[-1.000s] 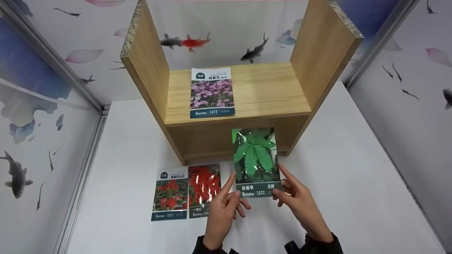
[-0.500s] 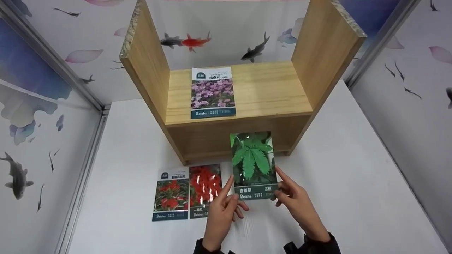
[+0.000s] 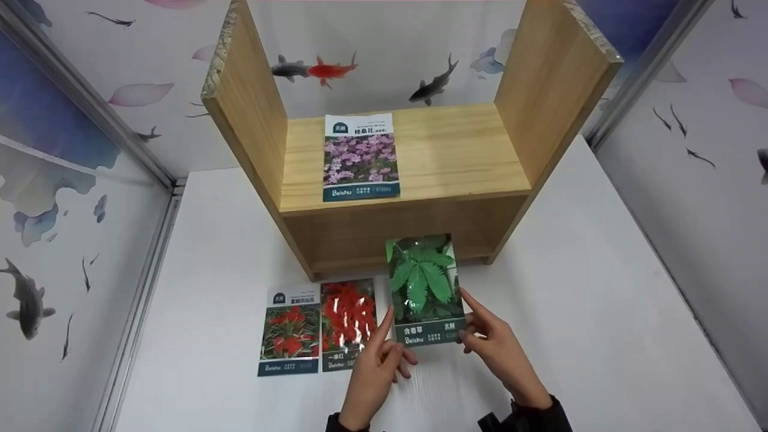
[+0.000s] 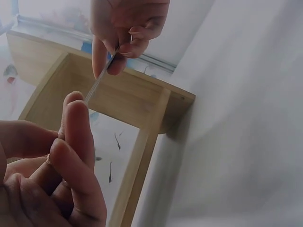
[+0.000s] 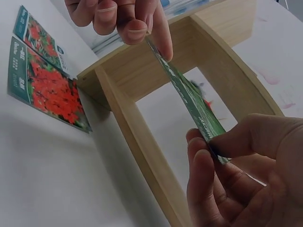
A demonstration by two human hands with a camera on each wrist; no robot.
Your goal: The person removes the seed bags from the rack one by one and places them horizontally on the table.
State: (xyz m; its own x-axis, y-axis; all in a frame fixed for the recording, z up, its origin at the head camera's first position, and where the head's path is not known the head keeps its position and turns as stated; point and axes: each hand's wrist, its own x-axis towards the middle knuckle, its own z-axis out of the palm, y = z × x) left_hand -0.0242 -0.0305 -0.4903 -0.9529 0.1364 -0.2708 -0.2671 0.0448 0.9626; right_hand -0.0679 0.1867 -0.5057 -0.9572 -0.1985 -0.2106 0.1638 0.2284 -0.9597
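A seed packet (image 3: 423, 288) with a green fern-like leaf is held up above the table, in front of the wooden shelf. My left hand (image 3: 371, 369) holds its lower left edge, index finger along the side. On the opposite edge, my right hand (image 3: 495, 345) pinches the packet between thumb and fingers. The right wrist view shows the green packet (image 5: 189, 101) nearly edge-on, spanning both hands. Two seed packets lie on the table to the left: one with red flowers on a white top (image 3: 290, 330), and a red-flowered one (image 3: 348, 318) partly covered by my left hand.
The wooden shelf (image 3: 462, 150) has tall side boards, a middle board and an open space below. A pink-flowered seed packet (image 3: 360, 159) lies on the middle board's left half. Printed wall panels (image 3: 678, 150) enclose the white table (image 3: 606, 318).
Both hands have moved the green leaf packet slightly left and down, toward the person. It has tilted a little. The other packets have stayed put.
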